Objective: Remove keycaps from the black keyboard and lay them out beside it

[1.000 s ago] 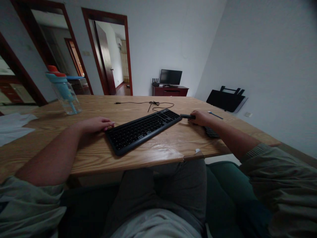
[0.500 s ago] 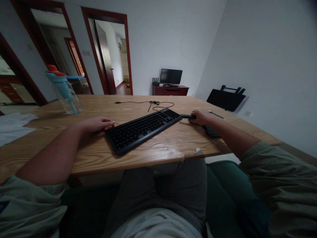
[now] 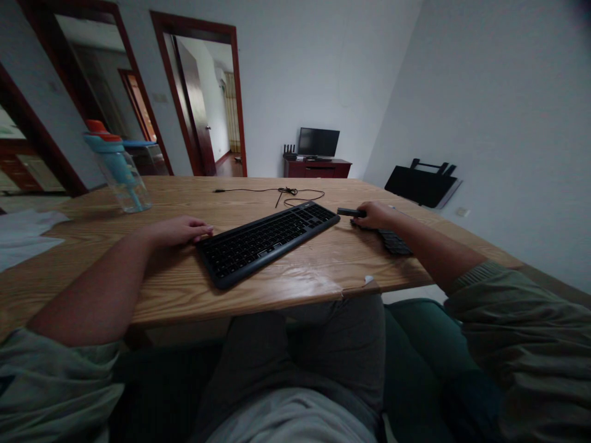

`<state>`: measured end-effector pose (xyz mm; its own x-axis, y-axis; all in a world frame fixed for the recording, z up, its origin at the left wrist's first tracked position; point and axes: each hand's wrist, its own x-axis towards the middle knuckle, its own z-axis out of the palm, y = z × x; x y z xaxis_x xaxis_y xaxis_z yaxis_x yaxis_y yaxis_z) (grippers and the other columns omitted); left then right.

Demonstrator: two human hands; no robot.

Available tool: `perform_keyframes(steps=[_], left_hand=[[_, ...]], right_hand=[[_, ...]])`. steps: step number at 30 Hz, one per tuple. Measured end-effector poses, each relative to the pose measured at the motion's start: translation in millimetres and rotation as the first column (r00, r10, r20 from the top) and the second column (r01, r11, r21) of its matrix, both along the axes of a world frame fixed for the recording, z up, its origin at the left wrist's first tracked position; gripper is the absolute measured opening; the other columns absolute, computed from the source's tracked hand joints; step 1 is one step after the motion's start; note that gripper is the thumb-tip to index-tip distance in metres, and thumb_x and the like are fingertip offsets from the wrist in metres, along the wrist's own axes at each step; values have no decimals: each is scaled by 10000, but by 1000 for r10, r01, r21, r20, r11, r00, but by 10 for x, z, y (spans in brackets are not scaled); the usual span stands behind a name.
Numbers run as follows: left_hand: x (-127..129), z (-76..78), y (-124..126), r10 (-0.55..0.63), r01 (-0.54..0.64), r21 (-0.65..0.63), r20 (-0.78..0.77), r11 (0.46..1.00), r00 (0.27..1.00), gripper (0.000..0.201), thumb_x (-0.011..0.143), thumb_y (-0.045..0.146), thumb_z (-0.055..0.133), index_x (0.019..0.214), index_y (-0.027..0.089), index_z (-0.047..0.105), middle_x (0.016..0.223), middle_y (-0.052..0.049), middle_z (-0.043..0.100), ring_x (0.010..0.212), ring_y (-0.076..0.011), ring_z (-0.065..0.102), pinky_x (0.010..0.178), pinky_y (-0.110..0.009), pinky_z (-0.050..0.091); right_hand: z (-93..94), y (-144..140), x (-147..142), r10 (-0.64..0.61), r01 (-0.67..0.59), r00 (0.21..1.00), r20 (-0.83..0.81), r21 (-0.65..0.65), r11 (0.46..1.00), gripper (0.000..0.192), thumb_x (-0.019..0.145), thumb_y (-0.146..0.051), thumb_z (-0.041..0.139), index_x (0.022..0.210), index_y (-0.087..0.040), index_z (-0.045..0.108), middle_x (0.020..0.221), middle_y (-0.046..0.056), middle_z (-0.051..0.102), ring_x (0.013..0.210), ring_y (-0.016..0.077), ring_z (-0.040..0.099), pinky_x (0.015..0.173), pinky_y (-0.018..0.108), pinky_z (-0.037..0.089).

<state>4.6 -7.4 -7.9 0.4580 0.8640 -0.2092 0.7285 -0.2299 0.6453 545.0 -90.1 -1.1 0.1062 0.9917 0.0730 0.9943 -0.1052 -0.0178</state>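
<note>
"How does the keyboard (image 3: 272,240) lie?"

"Flat on the surface (image 3: 173,286), between the two grips. Its long axis slants from just beside the left grip (image 3: 184,231) outward to just left of the right grip (image 3: 375,215). The number-key end is the one by the right grip, and the space-bar side faces the person."

"And what does the right grip have?"

"It's closed around a dark stick (image 3: 349,212). The stick juts out leftward from the fingers, its long axis nearly sideways, the free tip aimed at the keyboard's far right corner. Tip and corner are very near; I can't tell whether they touch."

"The left grip?"

"Loosely curled, fingertips at the keyboard's back left corner. I can't tell whether they press on it or pinch it."

"Any containers?"

"One, a bottle (image 3: 117,169), upright, beyond the left grip and farther left. Red lid, blue collar, clear body with a blue tube inside. I can't make out any liquid."

"What else is around the grips?"

"A dark slab (image 3: 394,242) under the right wrist, partly hidden. A thin black cable (image 3: 289,192), bundled midway, beyond both grips. White paper (image 3: 30,231) well left of the left grip."
</note>
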Motion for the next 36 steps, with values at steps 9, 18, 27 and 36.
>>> perform_keyframes(steps=[9, 18, 27, 36], left_hand=[[-7, 1, 1, 11, -11, 9, -18, 1000, 1000, 494, 698, 631, 628, 883, 180, 709, 641, -49, 539, 508, -165, 442, 451, -279, 331], [14, 13, -28, 13, -14, -9, -23, 1000, 1000, 492, 706, 611, 629, 921, 175, 704, 642, -39, 528, 499, -151, 426, 453, -273, 330], [-11, -16, 5, 14, -14, 4, -3, 1000, 1000, 486, 698, 616, 641, 889, 174, 705, 637, -42, 533, 518, -160, 443, 468, -276, 353], [13, 9, -37, 26, -26, 10, 7, 1000, 1000, 486, 678, 613, 662, 880, 173, 712, 640, -42, 538, 518, -151, 431, 470, -268, 337]], right_hand=[[-17, 7, -52, 10, -10, 1000, 11, -53, 999, 297, 843, -390, 642, 971, -150, 761, 907, 136, 737, 710, 220, 619, 607, 304, 403], [-21, 46, 17, 24, -23, 1000, 10, -38, 999, 323, 828, -416, 643, 962, -142, 751, 897, 139, 728, 700, 218, 607, 612, 314, 383], [16, 116, -6, -20, 23, 995, -99, 33, 999, 393, 868, -463, 602, 1080, -158, 731, 957, 137, 732, 770, 245, 636, 646, 321, 416], [4, 185, -67, -111, 105, 988, -106, -55, 993, 325, 892, -414, 628, 1034, -143, 737, 941, 151, 731, 768, 251, 650, 662, 329, 437]])
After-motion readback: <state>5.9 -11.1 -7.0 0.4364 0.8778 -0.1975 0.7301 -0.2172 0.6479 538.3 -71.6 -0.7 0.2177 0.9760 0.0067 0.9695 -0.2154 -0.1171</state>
